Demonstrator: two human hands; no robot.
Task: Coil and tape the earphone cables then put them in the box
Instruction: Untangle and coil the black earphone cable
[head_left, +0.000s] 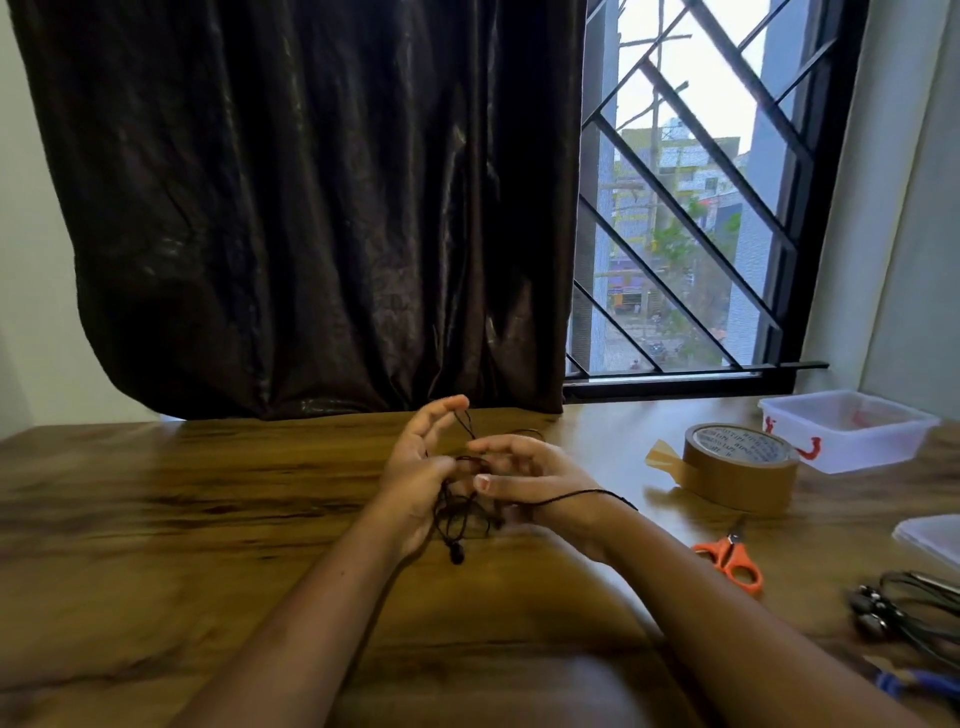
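left hand (415, 467), fingers straight and spread, thumb pinning the earphone cable (457, 514), acts as winding form; right hand (524, 478) guides loops with curled fingers, pinch unclear.

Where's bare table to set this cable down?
Widest bare patch: table left of the left hand, back to the curtain. Narrower strip between the right hand, busy with the earphone cable, and the tape roll. Far right is crowded: scissors, box, lid, spare earphones.
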